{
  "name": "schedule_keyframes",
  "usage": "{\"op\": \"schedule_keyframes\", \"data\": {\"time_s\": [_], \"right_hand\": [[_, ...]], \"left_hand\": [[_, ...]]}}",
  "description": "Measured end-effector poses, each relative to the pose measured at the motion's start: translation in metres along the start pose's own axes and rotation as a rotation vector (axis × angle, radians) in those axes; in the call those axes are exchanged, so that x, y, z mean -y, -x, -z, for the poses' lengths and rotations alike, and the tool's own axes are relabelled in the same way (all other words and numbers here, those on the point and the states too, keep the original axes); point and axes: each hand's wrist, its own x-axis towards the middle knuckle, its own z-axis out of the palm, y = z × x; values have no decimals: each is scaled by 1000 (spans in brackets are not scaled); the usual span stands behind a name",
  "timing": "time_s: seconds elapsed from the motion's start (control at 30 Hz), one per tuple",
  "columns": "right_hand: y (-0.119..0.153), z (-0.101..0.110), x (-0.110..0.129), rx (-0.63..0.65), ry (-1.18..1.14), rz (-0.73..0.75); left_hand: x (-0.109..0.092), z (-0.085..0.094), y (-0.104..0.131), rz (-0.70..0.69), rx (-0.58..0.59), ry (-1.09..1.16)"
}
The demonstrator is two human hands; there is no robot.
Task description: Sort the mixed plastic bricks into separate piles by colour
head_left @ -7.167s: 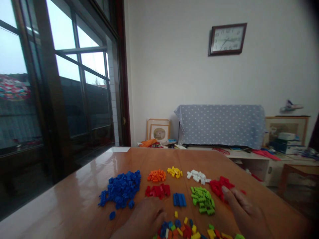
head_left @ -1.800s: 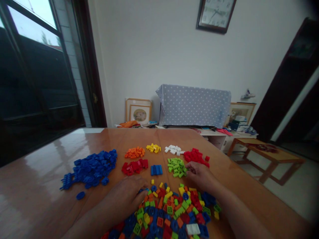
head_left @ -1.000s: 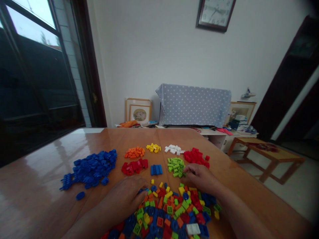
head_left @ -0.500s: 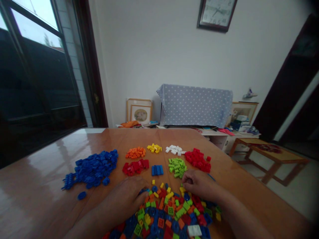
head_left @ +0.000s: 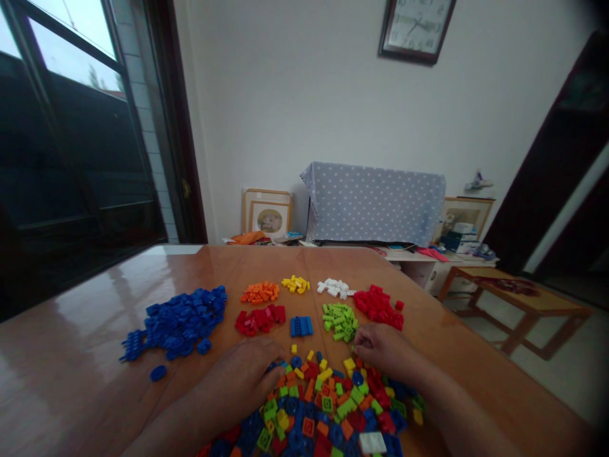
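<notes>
A mixed heap of small building bricks (head_left: pixel 328 406) lies in front of me, in blue, red, orange, yellow, lime and white. My left hand (head_left: pixel 247 376) rests along its left edge, with a small blue brick (head_left: pixel 276 365) between thumb and bent fingers. On the far right side of the heap is my right hand (head_left: pixel 384 350), its fingers curled and pinched together. Whatever those fingertips hold is too small to make out. Just beyond them lies a pile of lime bricks (head_left: pixel 339 322), and yellow bricks (head_left: pixel 349 365) lie below them.
Sorted piles stand farther back: blue pieces (head_left: pixel 183 324), orange (head_left: pixel 259 292), yellow (head_left: pixel 295 284), white (head_left: pixel 335 289), red on the right (head_left: pixel 379 306), red on the left (head_left: pixel 260 319), and a row of blue bricks (head_left: pixel 301 326). One round blue piece (head_left: pixel 158 373) lies apart at left.
My right hand has shifted slightly to the right and its fingers have closed more tightly. My left hand stays in place. The view has tilted very slightly.
</notes>
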Motion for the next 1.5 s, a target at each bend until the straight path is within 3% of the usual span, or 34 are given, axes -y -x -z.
{"op": "schedule_keyframes", "data": {"time_s": [0.23,0.4,0.53,0.6,0.77,0.87,1.1,1.23,1.5], "right_hand": [[-14,2,-16,-271,-101,-59],[-20,-5,-19,-261,-230,5],[-17,3,-26,-309,-228,-13],[-11,10,-30,-245,-202,-36],[15,30,-35,127,-219,-18],[28,38,-31,201,-179,-15],[33,41,-15,272,-92,-30],[29,35,-19,267,-77,-73],[14,25,-46,45,-19,-163]], "left_hand": [[-2,2,-1,-6,21,8],[0,0,0,-16,1,27],[0,0,0,-5,-2,23],[-2,1,0,-4,3,22],[-4,5,-1,1,42,24],[-3,4,-2,-2,31,18],[-1,2,-2,4,32,14],[-5,5,-2,14,44,18],[-5,5,-1,2,37,25]]}}
